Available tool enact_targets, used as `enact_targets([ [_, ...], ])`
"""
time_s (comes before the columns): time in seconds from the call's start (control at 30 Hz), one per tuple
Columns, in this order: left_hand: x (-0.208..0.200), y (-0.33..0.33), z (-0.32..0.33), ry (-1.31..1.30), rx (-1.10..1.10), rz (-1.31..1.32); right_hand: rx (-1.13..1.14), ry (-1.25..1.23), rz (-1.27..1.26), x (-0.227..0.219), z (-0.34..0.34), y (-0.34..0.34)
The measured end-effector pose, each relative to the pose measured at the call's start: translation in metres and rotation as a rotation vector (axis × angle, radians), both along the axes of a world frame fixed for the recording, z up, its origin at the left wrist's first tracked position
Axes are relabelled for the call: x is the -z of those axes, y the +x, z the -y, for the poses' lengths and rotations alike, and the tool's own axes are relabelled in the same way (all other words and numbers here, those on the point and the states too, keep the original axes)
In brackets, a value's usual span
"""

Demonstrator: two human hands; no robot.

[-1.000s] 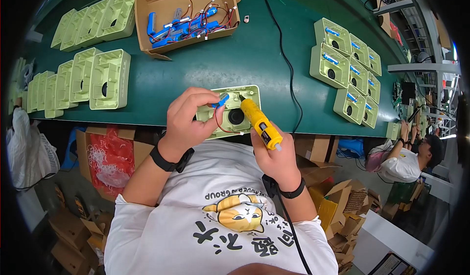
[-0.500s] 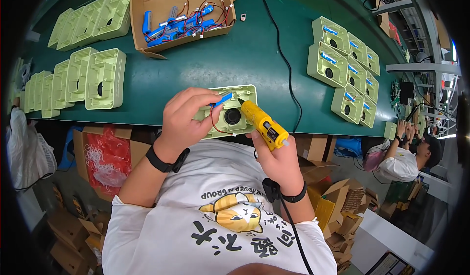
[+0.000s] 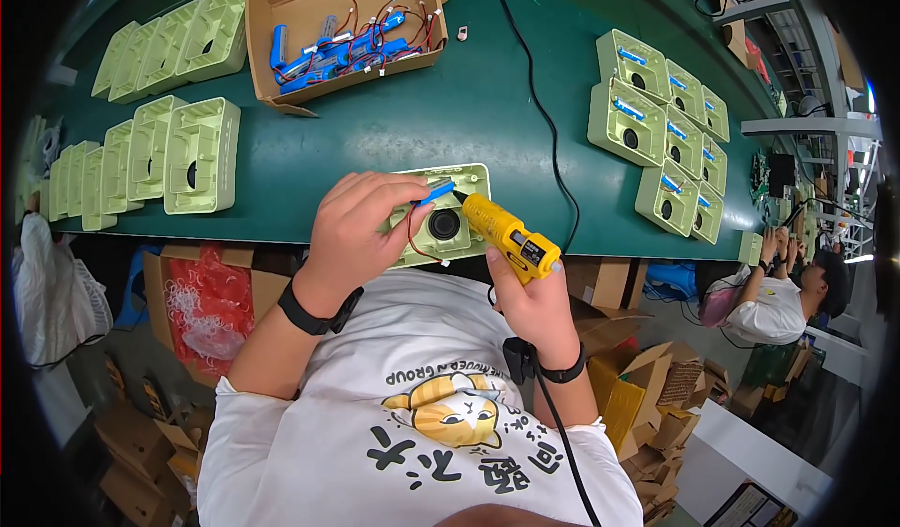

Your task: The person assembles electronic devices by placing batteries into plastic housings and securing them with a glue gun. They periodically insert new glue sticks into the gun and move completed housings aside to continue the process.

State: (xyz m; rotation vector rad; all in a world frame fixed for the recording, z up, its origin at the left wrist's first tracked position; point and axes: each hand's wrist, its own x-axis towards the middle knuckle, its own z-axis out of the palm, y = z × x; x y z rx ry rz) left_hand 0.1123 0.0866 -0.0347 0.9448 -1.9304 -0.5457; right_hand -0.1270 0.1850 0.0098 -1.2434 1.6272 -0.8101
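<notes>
Pinching a blue battery (image 3: 437,190) between thumb and fingers, the left hand (image 3: 364,216) holds it tilted at the far part of an open pale green case (image 3: 477,176), its right end a little higher in view than its left; whether the battery touches the case floor, I cannot tell. The left grip is clamped on the battery, and a thin red wire (image 3: 410,231) hangs from it toward the near edge of the case, ending in a white plug (image 3: 443,262). The right hand (image 3: 532,311) has its grip closed around a yellow glue gun (image 3: 502,231), whose dark nozzle (image 3: 459,195) points up and left, its tip just beside the battery's right end; contact between them is too small to make out. A round black speaker (image 3: 444,223) sits in the case, between the hands. The case lies at the near edge of the green desk (image 3: 366,143). Farther back stands a cardboard box (image 3: 319,7) with a heap of wired blue batteries (image 3: 352,55). More pale green cases (image 3: 226,157) stand in rows at the left, and another cluster of cases (image 3: 609,135) at the right carries blue batteries inside. A black cord (image 3: 553,133) runs across the desk, between the box and that cluster.
</notes>
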Motion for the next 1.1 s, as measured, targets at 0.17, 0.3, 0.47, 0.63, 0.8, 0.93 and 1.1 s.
enact_targets([
  [0.17, -0.006, 0.001, 0.0, -0.003, 0.014, 0.081, 0.075, 0.081, 0.072, -0.007, -0.003, 0.005],
  [0.3, -0.016, 0.006, -0.001, -0.023, 0.016, 0.187, 0.085, 0.105, 0.1, -0.002, -0.007, 0.002],
  [0.47, -0.02, 0.008, 0.003, -0.049, 0.037, 0.238, 0.08, 0.045, 0.1, 0.008, -0.011, 0.003],
  [0.63, -0.014, 0.016, 0.008, 0.022, 0.107, 0.247, 0.078, 0.028, 0.099, 0.014, -0.013, 0.001],
  [0.8, -0.028, 0.023, 0.014, -0.095, 0.134, 0.504, 0.075, 0.012, 0.083, 0.014, -0.011, 0.002],
  [0.93, -0.04, 0.02, 0.019, -0.204, 0.127, 0.551, -0.096, -0.16, -0.2, 0.017, -0.009, -0.002],
  [1.1, -0.027, 0.034, 0.033, -0.073, 0.265, 0.466, -0.072, -0.078, -0.181, 0.011, -0.004, 0.001],
])
